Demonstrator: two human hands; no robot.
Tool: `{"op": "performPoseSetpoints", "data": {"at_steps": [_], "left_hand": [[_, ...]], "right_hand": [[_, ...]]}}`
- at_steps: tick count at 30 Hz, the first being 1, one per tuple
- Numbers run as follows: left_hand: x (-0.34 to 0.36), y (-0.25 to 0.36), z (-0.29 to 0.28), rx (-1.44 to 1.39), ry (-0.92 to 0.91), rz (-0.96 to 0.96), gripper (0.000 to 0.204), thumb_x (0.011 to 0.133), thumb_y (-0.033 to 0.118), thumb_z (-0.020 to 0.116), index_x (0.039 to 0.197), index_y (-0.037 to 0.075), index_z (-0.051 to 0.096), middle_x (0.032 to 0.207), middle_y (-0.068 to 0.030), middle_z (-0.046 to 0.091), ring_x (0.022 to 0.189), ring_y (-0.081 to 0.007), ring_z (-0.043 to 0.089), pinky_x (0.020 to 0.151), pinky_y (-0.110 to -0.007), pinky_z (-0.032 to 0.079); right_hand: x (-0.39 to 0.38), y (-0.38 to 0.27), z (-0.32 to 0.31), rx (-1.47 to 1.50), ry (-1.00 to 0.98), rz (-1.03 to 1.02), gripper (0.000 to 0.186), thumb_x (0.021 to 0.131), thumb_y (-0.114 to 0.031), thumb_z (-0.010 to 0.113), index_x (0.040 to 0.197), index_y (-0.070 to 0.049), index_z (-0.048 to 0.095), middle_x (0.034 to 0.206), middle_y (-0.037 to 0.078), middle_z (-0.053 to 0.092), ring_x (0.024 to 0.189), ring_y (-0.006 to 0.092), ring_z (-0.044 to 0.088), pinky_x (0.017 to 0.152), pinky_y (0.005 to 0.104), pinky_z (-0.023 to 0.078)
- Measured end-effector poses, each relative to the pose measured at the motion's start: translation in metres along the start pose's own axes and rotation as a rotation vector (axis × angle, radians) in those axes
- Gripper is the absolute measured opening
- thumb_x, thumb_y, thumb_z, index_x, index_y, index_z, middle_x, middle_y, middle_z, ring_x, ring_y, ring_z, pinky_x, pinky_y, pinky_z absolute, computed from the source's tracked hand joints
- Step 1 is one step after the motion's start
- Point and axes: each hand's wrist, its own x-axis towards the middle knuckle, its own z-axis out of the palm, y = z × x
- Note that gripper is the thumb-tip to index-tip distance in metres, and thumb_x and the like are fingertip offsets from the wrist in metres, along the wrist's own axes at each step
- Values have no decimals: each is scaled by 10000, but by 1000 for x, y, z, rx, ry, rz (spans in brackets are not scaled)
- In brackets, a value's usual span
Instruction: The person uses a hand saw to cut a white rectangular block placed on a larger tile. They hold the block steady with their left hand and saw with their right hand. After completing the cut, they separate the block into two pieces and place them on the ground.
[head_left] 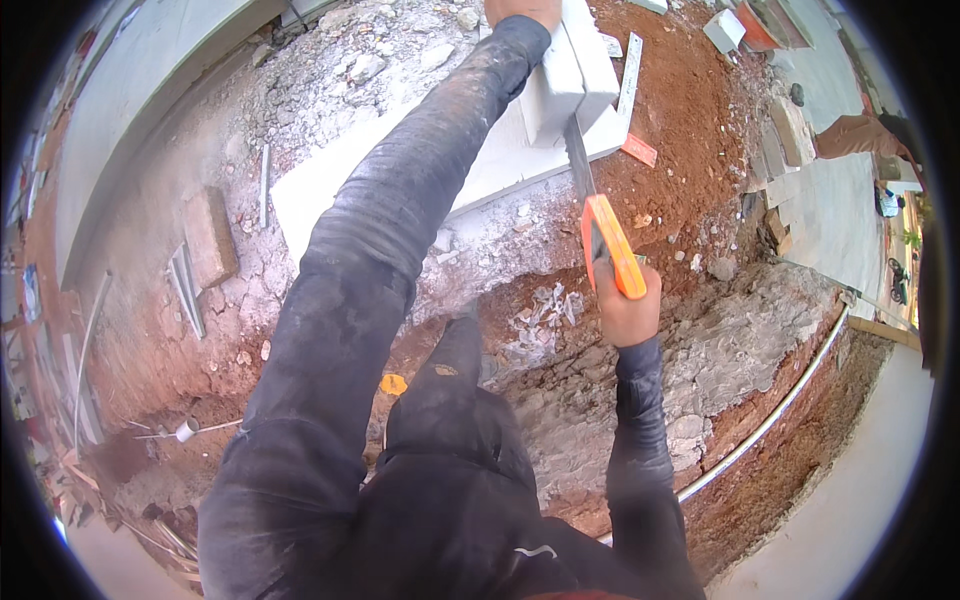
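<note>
My right hand (630, 305) is closed round the orange handle of a handsaw (612, 245). The saw's grey blade runs up into a dark cut line in a white block (552, 100). At the upper edge of the view, my left hand (525, 10) rests at the far part of the block, its fingers out of sight. Under the block lies a larger white slab (320, 188), partly covered by my left forearm. Right beside the block is what looks like a try square (630, 78), with a pale marked blade and an orange handle.
A reddish brick (208, 236) and metal strips (186, 290) lie left on dusty ground. Rubble (365, 68) is spread at the back. A white pipe (775, 425) runs along a trench at the right. Another person's leg (855, 138) shows far right, near an orange container (765, 28).
</note>
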Motion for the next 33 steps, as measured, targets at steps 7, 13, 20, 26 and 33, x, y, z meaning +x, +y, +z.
{"op": "performPoseSetpoints", "data": {"at_steps": [7, 13, 20, 26, 33], "left_hand": [[36, -48, -8, 151, -50, -11, 398, 825, 264, 550, 1043, -66, 595, 972, -274, 655, 990, -429, 618, 895, -465, 476], [28, -26, 5, 119, 10, 10, 394, 825, 283, 531, 983, -66, 624, 1014, -302, 633, 1006, -430, 609, 909, -484, 461], [19, -34, 0, 121, -165, -96, 442, 837, 291, 548, 1045, -93, 616, 1080, -324, 613, 1067, -434, 591, 943, -474, 452], [41, -65, 13, 191, 139, 24, 489, 869, 326, 535, 1124, -89, 583, 1114, -325, 600, 1116, -440, 558, 995, -462, 418], [21, -20, -20, 98, -87, -186, 489, 886, 366, 535, 1090, -75, 589, 1096, -331, 607, 1096, -448, 573, 966, -473, 437]], "right_hand": [[-95, -18, -17, 25, 0, 69, 95, 859, -34, 590, 829, 55, 602, 587, 73, 527, 560, 80, 481, 515, 289, 412], [-112, -10, -19, -22, 44, 91, 99, 861, -28, 568, 878, 58, 614, 597, 97, 550, 572, 76, 520, 522, 280, 425], [0, -25, 9, 16, 19, -15, 172, 864, -85, 606, 749, 39, 572, 556, 80, 504, 547, 112, 498, 522, 319, 415], [-138, -15, -18, -49, 23, 111, 256, 826, -18, 603, 1064, 59, 657, 688, 162, 631, 657, 138, 657, 596, 300, 491], [15, -20, 5, 2, 36, -76, 179, 838, -95, 593, 740, 46, 545, 589, 202, 530, 507, 326, 551, 512, 372, 420]]}}
